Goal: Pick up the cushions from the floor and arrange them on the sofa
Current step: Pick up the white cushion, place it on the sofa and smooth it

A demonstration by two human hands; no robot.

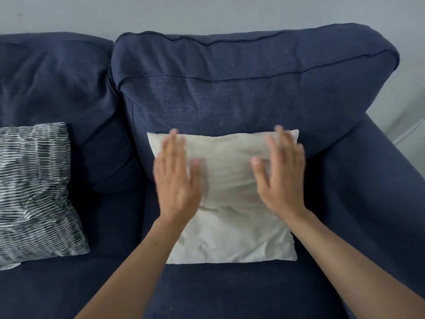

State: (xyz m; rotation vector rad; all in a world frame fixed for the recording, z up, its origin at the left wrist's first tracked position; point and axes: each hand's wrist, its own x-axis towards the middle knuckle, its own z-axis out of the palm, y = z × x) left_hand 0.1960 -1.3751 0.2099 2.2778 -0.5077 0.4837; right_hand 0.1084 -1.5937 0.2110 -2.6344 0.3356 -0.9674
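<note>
A cream cushion (226, 236) lies on the right seat of the dark blue sofa (230, 97), its upper part leaning against the back cushion. My left hand (177, 178) rests flat on the cushion's left half, fingers spread. My right hand (281, 173) lies open over its right half, fingertips near the top edge. Both hands look blurred. Neither hand grips anything. A black-and-white striped cushion (34, 189) sits on the left seat, leaning against the other back cushion.
The sofa's right armrest (377, 180) runs along the right side. A pale wall (207, 12) stands behind the sofa. The front of the seat (218, 293) below the cream cushion is bare blue fabric.
</note>
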